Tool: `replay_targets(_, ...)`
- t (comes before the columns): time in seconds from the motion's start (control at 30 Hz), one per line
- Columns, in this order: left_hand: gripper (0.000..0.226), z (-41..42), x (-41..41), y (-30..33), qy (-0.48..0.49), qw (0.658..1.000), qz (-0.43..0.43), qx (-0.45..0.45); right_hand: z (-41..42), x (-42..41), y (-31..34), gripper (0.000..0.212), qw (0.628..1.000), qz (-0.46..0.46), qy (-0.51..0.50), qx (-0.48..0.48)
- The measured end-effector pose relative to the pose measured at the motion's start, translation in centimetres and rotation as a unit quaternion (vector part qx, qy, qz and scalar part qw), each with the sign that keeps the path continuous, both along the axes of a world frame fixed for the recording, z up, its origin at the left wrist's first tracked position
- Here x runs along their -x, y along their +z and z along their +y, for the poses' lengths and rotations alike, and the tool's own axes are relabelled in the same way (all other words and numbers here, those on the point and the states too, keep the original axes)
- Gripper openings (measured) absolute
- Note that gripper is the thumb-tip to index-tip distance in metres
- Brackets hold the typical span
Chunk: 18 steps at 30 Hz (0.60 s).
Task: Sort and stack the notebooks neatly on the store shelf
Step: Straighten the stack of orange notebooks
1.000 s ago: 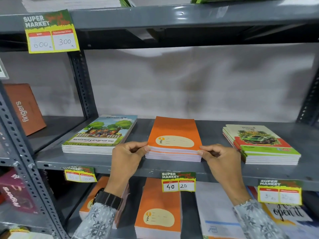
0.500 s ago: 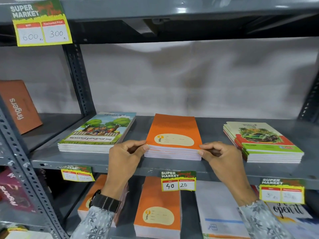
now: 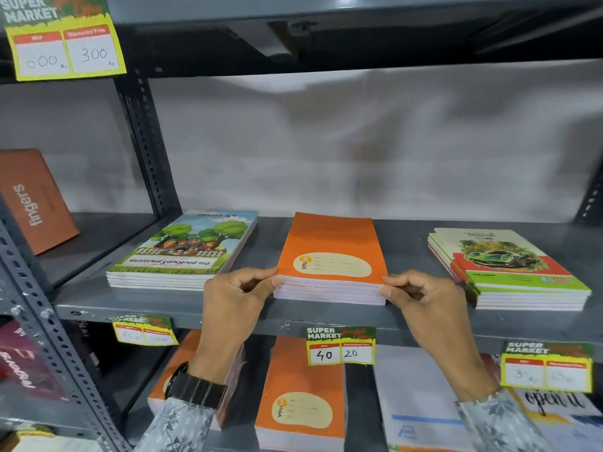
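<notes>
Orange covers top the stack of notebooks (image 3: 331, 265) I am squaring up at the middle of the grey metal shelf (image 3: 408, 236). The top cover has a darker dotted band across its far end and a cream, rounded label patch near me, printed "you" beside an orange and yellow mark. Below it the white page edges show in layers, split by thin orange lines, and the near edges lie almost flush.

My left hand (image 3: 235, 298) pinches the stack's near left corner, thumb on the cover and fingers curled against the page edges. My right hand (image 3: 424, 301) grips the near right corner the same way, closed on the stack. A dark watch (image 3: 195, 388) sits on my left wrist, and both sleeves are grey and patterned.

Left of the orange stack, apart from it, lies a pile of tree-picture notebooks (image 3: 186, 252) with script across a white band. Right of the stack, well apart, is a pile of green-car notebooks (image 3: 509, 269), slightly fanned. Just below the stack, on the shelf's front lip, hangs a price tag (image 3: 340, 345) reading 40 and 20. Under that, on the lower level, lies another orange notebook pile (image 3: 301, 402).
</notes>
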State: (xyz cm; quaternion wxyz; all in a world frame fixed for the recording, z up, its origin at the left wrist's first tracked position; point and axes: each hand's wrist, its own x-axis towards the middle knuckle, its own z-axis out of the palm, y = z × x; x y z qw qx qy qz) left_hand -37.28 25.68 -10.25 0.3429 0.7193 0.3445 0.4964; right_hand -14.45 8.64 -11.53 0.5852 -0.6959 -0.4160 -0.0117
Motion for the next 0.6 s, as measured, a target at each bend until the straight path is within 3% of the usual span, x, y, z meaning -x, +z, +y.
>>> replay_targets(0.6,0.019,-0.55,0.00,0.14,0.016,1.000,-0.001,-0.001,-0.10,0.40,0.15,0.014,1.000,-0.006,-0.011,-0.007)
